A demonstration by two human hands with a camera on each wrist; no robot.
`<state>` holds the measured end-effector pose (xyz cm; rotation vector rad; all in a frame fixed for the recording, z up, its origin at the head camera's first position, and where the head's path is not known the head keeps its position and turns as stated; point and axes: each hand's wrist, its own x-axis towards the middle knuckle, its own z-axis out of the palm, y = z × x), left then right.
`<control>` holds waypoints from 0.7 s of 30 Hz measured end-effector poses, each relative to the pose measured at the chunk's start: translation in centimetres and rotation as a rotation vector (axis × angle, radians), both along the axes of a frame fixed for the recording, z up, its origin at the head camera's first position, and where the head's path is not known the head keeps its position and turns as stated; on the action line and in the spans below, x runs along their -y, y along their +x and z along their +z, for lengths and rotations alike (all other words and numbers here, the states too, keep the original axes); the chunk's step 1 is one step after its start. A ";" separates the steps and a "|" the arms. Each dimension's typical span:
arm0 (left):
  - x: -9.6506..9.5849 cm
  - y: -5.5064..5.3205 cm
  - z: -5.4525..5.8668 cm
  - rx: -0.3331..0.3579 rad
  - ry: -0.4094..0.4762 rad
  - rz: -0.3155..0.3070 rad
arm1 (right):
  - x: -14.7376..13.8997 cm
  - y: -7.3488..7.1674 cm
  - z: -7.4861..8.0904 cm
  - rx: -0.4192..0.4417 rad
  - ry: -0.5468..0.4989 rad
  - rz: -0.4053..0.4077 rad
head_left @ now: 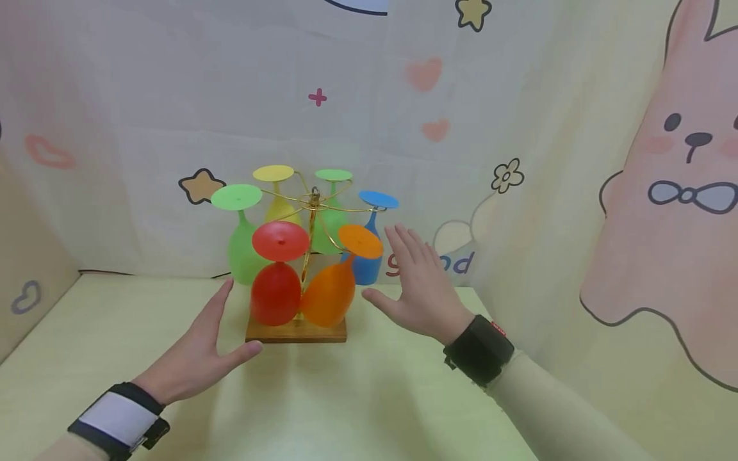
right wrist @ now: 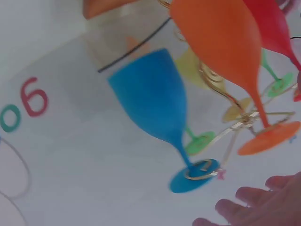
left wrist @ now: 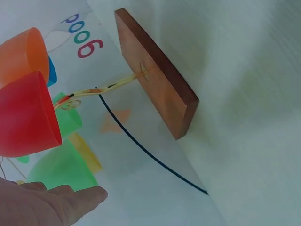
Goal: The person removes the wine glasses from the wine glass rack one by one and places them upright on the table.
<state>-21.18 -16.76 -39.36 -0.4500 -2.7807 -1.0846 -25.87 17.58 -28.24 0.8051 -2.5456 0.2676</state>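
Note:
A gold wire rack (head_left: 314,203) on a wooden base (head_left: 296,331) bears several plastic goblets, hanging upside down by their feet. In front hang the red goblet (head_left: 275,294) and the orange goblet (head_left: 328,294). The blue goblet (right wrist: 153,96) is on the right, one green goblet (head_left: 245,250) on the left. Behind them are a yellow goblet (head_left: 280,210) and another green goblet (head_left: 330,224). My left hand (head_left: 198,346) is in front and to the left, thumb spread, nearest the red and left green goblets. My right hand (head_left: 418,288) is raised beside the blue and orange goblets, fingers straight, holding nothing.
The rack stands on a pale tabletop (head_left: 300,410), near its back edge. A cloth backdrop (head_left: 190,83) with printed hearts and stars rises behind, and a side cloth with a pink bunny print (head_left: 651,243) hangs at the right.

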 end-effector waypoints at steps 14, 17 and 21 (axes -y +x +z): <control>-0.2 -0.1 0.0 0.081 0.094 -0.033 | 8.0 1.1 5.1 -0.174 0.246 0.494; -0.2 0.0 0.1 0.070 0.105 -0.047 | 9.5 1.1 5.3 -0.171 0.273 0.529; 0.0 0.3 0.2 0.074 0.104 -0.052 | 10.8 0.9 5.4 -0.176 0.322 0.523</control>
